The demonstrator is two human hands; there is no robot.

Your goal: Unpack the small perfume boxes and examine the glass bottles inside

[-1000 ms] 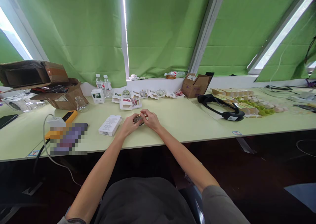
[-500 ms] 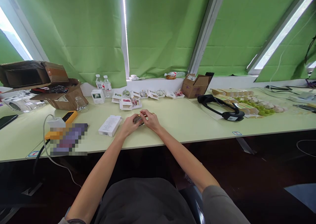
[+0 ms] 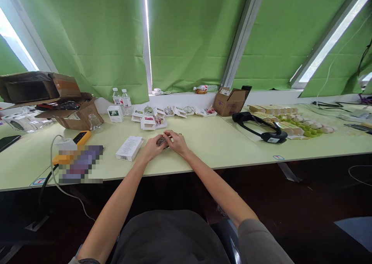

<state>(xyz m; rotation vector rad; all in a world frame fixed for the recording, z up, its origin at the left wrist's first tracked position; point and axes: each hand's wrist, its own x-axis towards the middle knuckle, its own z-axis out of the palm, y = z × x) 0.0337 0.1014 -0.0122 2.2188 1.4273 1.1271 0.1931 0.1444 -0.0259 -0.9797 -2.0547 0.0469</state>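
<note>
My left hand [image 3: 151, 148] and my right hand [image 3: 176, 141] meet over the pale green table [image 3: 221, 144], both closed round a small dark round object [image 3: 161, 141] held between the fingers. What the object is stays unclear; most of it is hidden by the fingers. A white printed box [image 3: 129, 148] lies flat just left of my left hand. Behind my hands, a row of small white boxes and glass ornaments [image 3: 162, 113] runs along the back of the table.
Open cardboard boxes [image 3: 58, 101] sit at the far left, with an orange device [image 3: 81, 137] and a white charger [image 3: 65, 143] in front. Two water bottles [image 3: 122, 96] stand at the back. A black headset [image 3: 260, 126], a small carton [image 3: 229, 100] and green and cream balls [image 3: 305, 125] lie to the right.
My hands stay in the same spot; the fingers of the right hand shift slightly on the small object.
</note>
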